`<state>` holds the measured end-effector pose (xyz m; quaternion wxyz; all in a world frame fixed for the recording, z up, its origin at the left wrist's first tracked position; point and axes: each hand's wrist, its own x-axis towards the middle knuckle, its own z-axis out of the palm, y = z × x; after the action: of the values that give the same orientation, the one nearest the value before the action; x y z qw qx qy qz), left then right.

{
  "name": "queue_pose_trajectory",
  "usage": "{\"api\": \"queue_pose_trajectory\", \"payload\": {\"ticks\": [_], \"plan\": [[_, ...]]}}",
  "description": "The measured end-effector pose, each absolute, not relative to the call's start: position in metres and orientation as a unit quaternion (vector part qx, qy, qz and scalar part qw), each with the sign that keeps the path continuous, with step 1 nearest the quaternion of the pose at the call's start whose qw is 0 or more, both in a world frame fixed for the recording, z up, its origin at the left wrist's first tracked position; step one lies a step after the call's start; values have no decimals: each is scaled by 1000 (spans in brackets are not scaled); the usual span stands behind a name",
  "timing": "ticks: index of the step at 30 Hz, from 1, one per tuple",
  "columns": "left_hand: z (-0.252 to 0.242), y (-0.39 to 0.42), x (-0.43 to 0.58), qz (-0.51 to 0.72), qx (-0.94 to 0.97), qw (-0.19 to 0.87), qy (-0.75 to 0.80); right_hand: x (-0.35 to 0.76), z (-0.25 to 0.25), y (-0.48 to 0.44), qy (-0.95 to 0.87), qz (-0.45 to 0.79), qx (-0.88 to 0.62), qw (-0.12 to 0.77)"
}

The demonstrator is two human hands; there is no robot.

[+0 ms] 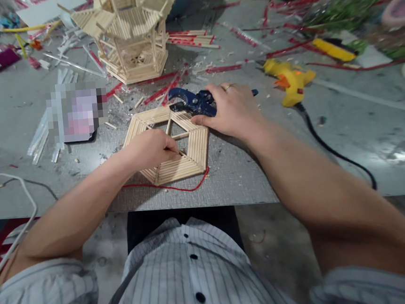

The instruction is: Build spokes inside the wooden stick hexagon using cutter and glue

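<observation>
A flat hexagonal panel of thin wooden sticks point(198, 145) lies on the grey table, with spoke-like sticks and triangular openings at its middle. Over its left part, my left hand point(152, 149) is closed in a pinch near the centre; what the fingertips hold, if anything, is too small to make out. My right hand point(236, 106) is closed around dark blue cutters point(198, 101) with a curved jaw, lying across the panel's far right edge. The right thumb is by the panel's rim. A red cord point(188, 189) runs along the near side of the panel.
A pavilion model made of sticks point(134, 39) stands at the back. To the right is a yellow glue gun point(290, 80) with a black cable. Left lie a phone point(82, 115) and clear glue sticks point(42, 130). Red-and-clear wrappers and stick scraps litter the table.
</observation>
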<state>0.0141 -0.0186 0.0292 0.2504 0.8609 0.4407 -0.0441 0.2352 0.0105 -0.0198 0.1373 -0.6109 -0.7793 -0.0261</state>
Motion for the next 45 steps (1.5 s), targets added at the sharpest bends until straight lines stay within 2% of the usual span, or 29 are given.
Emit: {"api": "queue_pose_trajectory", "payload": {"ticks": [22,45], "plan": [[28,-14,10,-44,868,287,404,234,-17,11,-774,-22,-619,133],[29,-14,11,-51,865,282,411,232,-22,10,-771,-54,-618,142]]}}
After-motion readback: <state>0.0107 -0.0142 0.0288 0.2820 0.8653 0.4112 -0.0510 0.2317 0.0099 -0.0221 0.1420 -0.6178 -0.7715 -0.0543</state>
